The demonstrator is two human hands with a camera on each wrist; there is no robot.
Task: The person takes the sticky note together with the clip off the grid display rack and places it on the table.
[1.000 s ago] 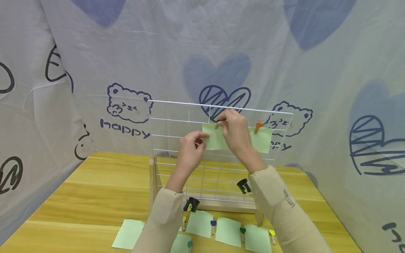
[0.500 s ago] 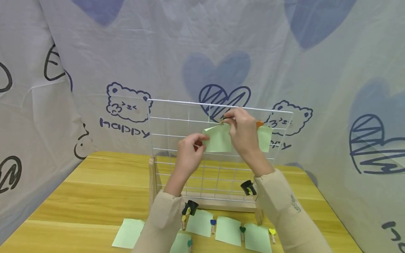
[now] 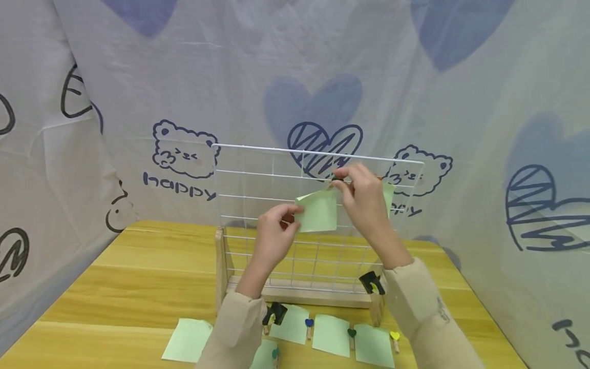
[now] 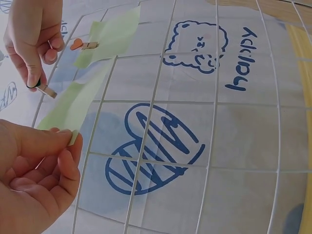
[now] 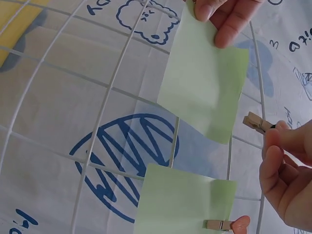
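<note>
My left hand (image 3: 275,233) pinches a pale green paper note (image 3: 318,211) by its left edge, in front of the white wire grid (image 3: 258,197). Between thumb and fingertip, my right hand (image 3: 367,202) holds a small wooden clothespin (image 5: 257,122) with a dark heart on its end. In the right wrist view a gap separates that clothespin's tip from the note's edge. Another green note (image 5: 183,202) hangs on the grid under a clothespin with an orange heart (image 5: 241,224); my right hand hides most of it in the head view.
The grid stands in a wooden base (image 3: 313,296) on the wood-grain table (image 3: 138,271). Before it lie several green notes (image 3: 331,335) and clothespins with blue (image 3: 309,323), green and yellow (image 3: 394,336) hearts. A printed cloth (image 3: 230,77) hangs behind.
My right hand has moved right and slightly down, bringing the clothespin off the grid's wire. The note in my left hand has come lower, its top edge now bent.
</note>
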